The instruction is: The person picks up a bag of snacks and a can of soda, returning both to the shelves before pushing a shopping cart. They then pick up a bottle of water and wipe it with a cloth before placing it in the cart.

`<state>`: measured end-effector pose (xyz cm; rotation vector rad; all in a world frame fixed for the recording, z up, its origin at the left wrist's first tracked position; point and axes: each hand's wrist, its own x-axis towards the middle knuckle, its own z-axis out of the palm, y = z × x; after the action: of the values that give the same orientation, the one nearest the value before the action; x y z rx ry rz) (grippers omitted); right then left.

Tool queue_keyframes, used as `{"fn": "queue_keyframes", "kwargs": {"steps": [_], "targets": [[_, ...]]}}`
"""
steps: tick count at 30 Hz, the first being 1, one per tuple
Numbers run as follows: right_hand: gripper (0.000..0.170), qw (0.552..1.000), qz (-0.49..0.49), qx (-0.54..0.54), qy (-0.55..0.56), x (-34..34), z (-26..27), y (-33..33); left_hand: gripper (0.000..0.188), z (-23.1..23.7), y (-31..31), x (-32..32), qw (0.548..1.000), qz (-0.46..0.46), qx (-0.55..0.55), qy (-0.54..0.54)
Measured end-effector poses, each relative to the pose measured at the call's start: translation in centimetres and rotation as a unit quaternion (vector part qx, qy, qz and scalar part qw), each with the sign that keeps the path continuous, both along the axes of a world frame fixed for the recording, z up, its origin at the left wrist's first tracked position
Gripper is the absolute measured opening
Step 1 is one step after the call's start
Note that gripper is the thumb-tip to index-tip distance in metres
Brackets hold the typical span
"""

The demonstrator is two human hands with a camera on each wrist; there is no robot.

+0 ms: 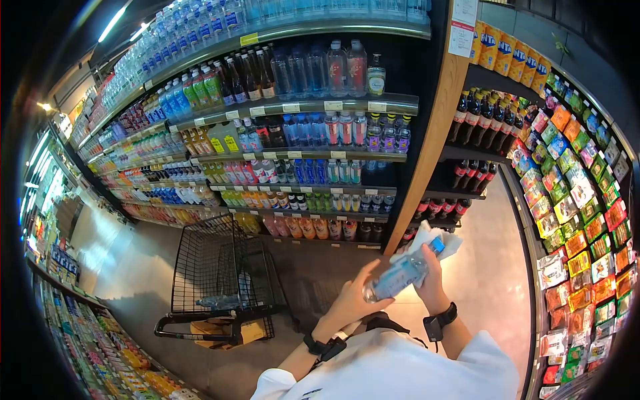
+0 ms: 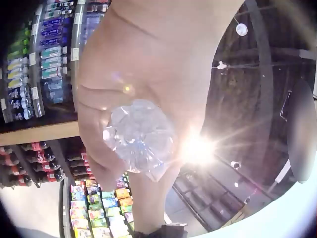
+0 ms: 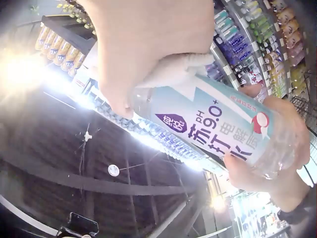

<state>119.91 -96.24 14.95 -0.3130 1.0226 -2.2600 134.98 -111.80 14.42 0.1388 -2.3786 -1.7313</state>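
A clear plastic water bottle (image 1: 402, 276) with a pale blue label and a blue cap (image 1: 437, 245) lies tilted between my two hands in the head view. My left hand (image 1: 353, 297) grips its base end, fingers and thumb on opposite sides. At the cap end, my right hand (image 1: 432, 283) holds a crumpled white cloth (image 1: 449, 244) against the bottle. The right wrist view shows the cloth (image 3: 178, 69) between the right hand (image 3: 148, 39) and the bottle's shoulder. In the left wrist view the ridged bottle base (image 2: 141, 139) faces the camera, below the palm.
A black wire shopping cart (image 1: 207, 267) stands to the left, with bottles (image 1: 223, 302) in its basket and a brown bag (image 1: 250, 332) low down. Ahead rise drink shelves (image 1: 287, 107) behind a wooden post (image 1: 430, 127). Packaged snacks (image 1: 580, 220) line the right side.
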Motion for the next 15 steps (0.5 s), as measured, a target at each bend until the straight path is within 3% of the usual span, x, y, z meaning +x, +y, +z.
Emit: {"fn": "queue_keyframes", "kwargs": {"steps": [1,2,5,8,9,11,12,15], "targets": [[0.045,0.999,-0.026,0.012,-0.014,-0.2,0.1,-0.2,0.073,0.5,0.3,-0.1,0.996,0.059,-0.060,0.037],[0.044,0.997,-0.057,0.004,-0.059,-1.1,-1.4,-0.5,0.086,0.1,0.5,-0.6,0.970,0.050,-0.223,0.082],[0.045,0.998,-0.045,0.037,-0.033,-1.7,-2.3,-0.8,0.073,-3.4,1.0,-1.9,0.976,0.089,-0.198,0.023],[0.048,0.999,0.027,0.003,-0.028,-1.4,-1.4,-0.7,0.068,-3.2,-1.9,-2.4,0.991,-0.053,-0.039,-0.116],[0.049,0.998,0.064,-0.001,-0.028,-1.4,-1.2,-0.5,0.064,-3.4,-2.2,-2.4,0.971,-0.130,0.114,-0.163],[0.053,0.989,0.135,-0.043,0.035,-2.5,-0.9,-0.1,0.057,-3.5,-3.2,-2.0,0.846,-0.251,0.408,-0.232],[0.052,0.981,0.164,-0.069,0.083,-3.7,-1.3,0.1,0.052,-0.5,-2.8,-1.3,0.824,-0.228,0.469,-0.224],[0.039,0.960,0.164,-0.129,0.188,-4.8,2.1,-1.9,0.053,-2.2,-2.5,-3.6,0.894,-0.257,0.326,-0.170]]}}
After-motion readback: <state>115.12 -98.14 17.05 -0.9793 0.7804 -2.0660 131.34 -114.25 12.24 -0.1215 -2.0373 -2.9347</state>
